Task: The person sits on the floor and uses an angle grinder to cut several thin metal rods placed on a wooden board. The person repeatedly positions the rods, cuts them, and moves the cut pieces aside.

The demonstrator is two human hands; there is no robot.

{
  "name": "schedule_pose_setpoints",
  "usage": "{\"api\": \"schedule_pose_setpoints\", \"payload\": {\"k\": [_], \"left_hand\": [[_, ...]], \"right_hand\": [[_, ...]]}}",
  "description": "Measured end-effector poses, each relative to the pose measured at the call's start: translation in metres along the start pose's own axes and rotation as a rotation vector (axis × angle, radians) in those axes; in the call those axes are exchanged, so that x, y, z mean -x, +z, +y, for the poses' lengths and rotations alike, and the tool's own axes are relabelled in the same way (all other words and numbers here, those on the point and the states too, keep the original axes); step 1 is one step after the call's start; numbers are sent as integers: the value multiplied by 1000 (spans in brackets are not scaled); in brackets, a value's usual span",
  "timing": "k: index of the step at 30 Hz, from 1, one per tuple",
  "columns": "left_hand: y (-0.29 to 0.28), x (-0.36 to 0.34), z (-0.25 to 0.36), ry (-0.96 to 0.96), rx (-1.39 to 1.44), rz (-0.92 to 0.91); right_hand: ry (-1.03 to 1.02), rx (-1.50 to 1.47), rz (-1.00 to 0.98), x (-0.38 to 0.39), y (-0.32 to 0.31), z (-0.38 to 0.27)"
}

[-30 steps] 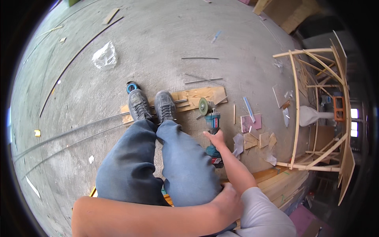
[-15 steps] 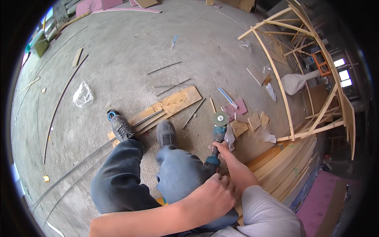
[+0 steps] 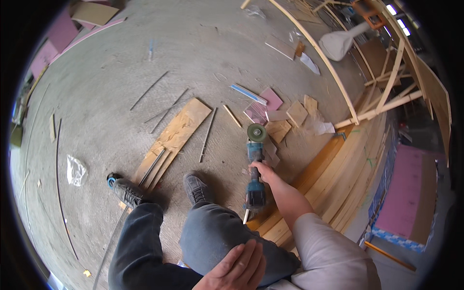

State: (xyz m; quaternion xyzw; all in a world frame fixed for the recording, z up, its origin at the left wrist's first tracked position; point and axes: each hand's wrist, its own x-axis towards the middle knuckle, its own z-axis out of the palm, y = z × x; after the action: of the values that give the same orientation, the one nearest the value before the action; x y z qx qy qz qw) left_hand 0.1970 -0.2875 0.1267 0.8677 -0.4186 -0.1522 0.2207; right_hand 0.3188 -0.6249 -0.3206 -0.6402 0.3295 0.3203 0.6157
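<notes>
Right hand [image 3: 262, 172] wrapped around a teal angle grinder [image 3: 254, 152] beside stacked lumber [image 3: 333, 183]; whether the tool touches the concrete floor [image 3: 208, 63] is unclear. Left hand [image 3: 237, 267] rests on the right knee [image 3: 208, 237], fingers loosely extended. A metal rod [image 3: 155, 165] lies on a wooden board [image 3: 188, 121]. The step seems to be positioning the grinder; the next move calls for a firm grip, disc clear of the leg.

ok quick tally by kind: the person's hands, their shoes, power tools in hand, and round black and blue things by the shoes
Hands: 2 (left hand, right hand)
Shoes: 2 (left shoe, right shoe)
Power tools in hand: 1 (angle grinder)
Round black and blue things: 1 (ring-shaped object)
Total: 6
</notes>
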Motion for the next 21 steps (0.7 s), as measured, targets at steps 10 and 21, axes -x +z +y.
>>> {"api": "schedule_pose_setpoints", "payload": {"k": [10,21], "left_hand": [[-21,-2,0,-22,84,-91],[-26,26,-7,-12,180,-174]], "right_hand": [[-82,449,296,10,-9,9],[-418,972,196,14,168,-46]]}}
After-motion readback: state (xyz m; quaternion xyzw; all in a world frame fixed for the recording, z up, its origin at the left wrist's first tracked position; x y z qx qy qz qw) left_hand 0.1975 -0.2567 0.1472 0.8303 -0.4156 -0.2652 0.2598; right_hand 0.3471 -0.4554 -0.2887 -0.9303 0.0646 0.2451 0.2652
